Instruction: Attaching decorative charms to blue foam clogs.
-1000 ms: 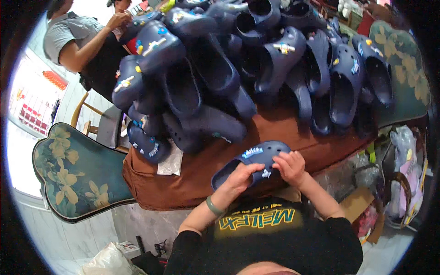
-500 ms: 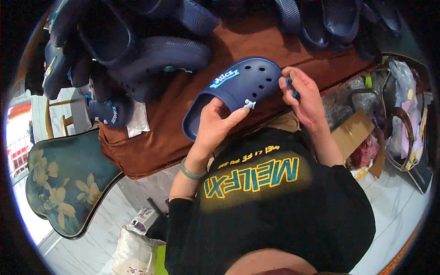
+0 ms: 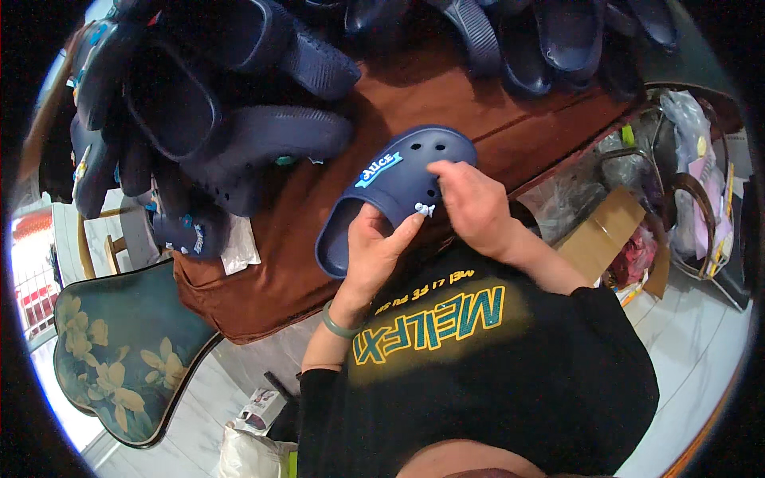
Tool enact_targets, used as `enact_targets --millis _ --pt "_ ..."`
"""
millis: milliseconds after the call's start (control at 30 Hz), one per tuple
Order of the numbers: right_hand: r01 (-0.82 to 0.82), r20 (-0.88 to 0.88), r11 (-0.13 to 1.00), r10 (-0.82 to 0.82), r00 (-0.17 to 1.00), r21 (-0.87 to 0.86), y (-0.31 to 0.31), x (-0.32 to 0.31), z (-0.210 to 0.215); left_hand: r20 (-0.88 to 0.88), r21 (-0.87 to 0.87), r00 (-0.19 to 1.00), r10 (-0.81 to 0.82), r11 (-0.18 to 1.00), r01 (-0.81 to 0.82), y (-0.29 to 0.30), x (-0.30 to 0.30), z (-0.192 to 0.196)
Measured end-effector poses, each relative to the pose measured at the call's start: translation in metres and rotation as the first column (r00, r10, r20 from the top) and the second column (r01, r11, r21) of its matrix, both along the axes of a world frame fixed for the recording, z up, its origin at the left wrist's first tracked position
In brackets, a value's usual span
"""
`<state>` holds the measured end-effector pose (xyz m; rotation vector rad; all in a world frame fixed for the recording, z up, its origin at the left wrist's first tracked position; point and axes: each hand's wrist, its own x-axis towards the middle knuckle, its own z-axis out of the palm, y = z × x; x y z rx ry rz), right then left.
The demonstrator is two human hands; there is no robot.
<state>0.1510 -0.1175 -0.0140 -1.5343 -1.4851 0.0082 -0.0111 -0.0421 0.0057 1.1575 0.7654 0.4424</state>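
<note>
A navy blue clog (image 3: 394,171) with round holes is held over the brown cloth, its toe pointing up and right. My left hand (image 3: 374,247) grips the clog, fingers inside the opening and thumb pressed on the outer side beside a small white charm (image 3: 425,209). Across the upper sits a light blue banner charm (image 3: 378,170) with white lettering. My right hand (image 3: 476,205) is closed in a pinch against the holes near the toe, covering some of them. The small blue shoe charm it carried in the earlier frame is hidden behind its fingers now.
Many navy clogs (image 3: 279,131) are piled at the left and along the far side of the brown cloth (image 3: 247,307). A floral-patterned chair back (image 3: 119,358) stands at the left. Plastic bags (image 3: 689,119) and a cardboard piece (image 3: 602,231) lie at the right.
My right hand has moved left from beside the toe onto the clog's holes. The blue charm in its fingers has gone out of sight. My left hand keeps its grip.
</note>
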Motion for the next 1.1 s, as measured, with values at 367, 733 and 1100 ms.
enact_targets --millis 367,733,1100 --pt "-0.143 0.394 0.972 0.059 0.917 0.187 0.017 0.008 -0.038 0.091 -0.06 0.993 0.07 0.996 -0.065 0.011 0.006 -0.008" --pt "-0.032 0.011 0.983 0.035 0.999 -0.18 0.062 0.077 0.012 -0.014 -0.154 0.998 -0.063 0.986 0.06 0.012 0.01 0.004" --pt "-0.537 -0.014 0.738 0.584 0.812 -0.407 0.061 0.07 0.028 -0.025 -0.363 0.999 -0.043 0.931 0.031 0.027 0.005 -0.003"
